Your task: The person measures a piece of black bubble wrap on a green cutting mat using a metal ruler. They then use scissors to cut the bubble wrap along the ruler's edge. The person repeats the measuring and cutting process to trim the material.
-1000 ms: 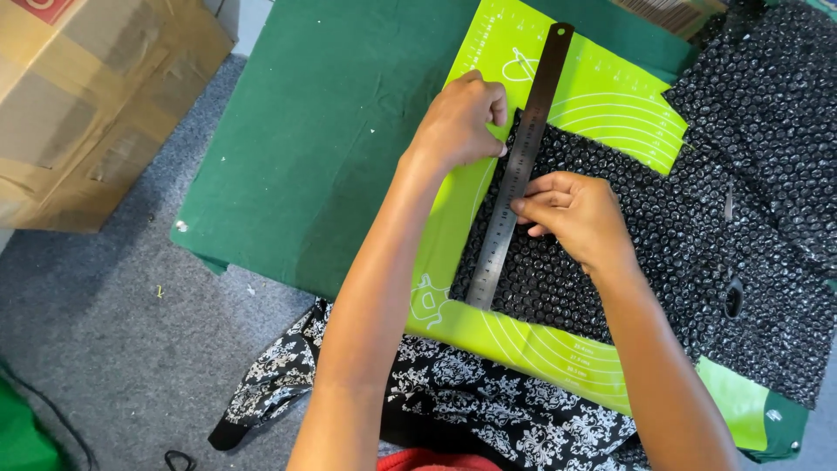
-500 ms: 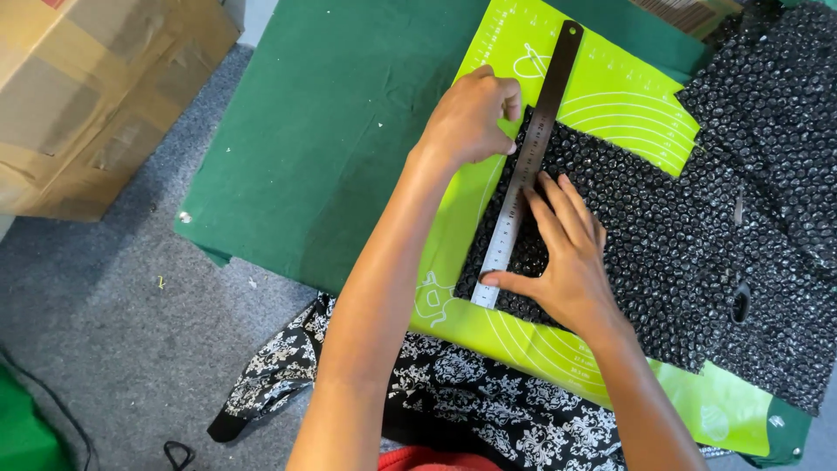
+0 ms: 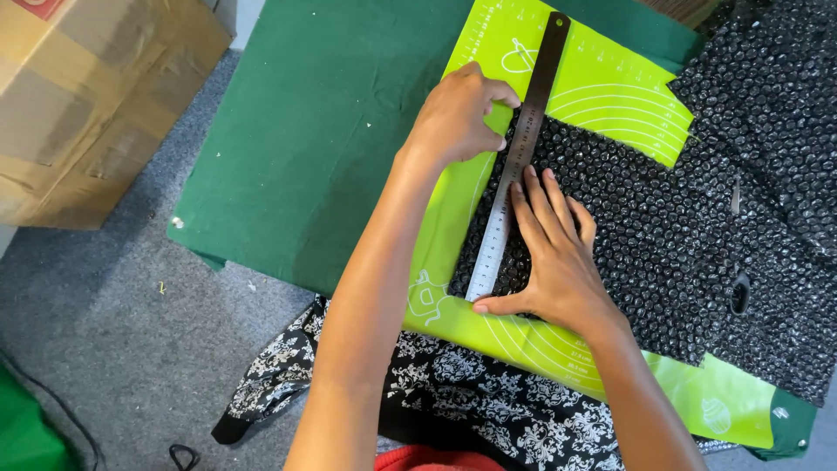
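Observation:
A long steel ruler (image 3: 534, 113) lies along the left edge of a black bubble-wrap sheet (image 3: 663, 227), on a lime-green cutting mat (image 3: 602, 87). My left hand (image 3: 460, 118) presses on the ruler's upper half, fingers curled onto the metal. My right hand (image 3: 549, 257) lies flat on the bubble wrap beside the ruler's lower half, fingers spread, thumb at the ruler's near end. Neither hand holds a tool.
The mat rests on a dark green felt-covered board (image 3: 331, 139). A cardboard box (image 3: 96, 105) stands at the left on grey carpet (image 3: 113, 349). Black-and-white patterned cloth (image 3: 453, 401) lies near me. More bubble wrap (image 3: 776, 96) spreads to the right.
My right hand slid down along the ruler toward me and flattened, its thumb now at the ruler's near end. The left hand stayed on the ruler's upper part.

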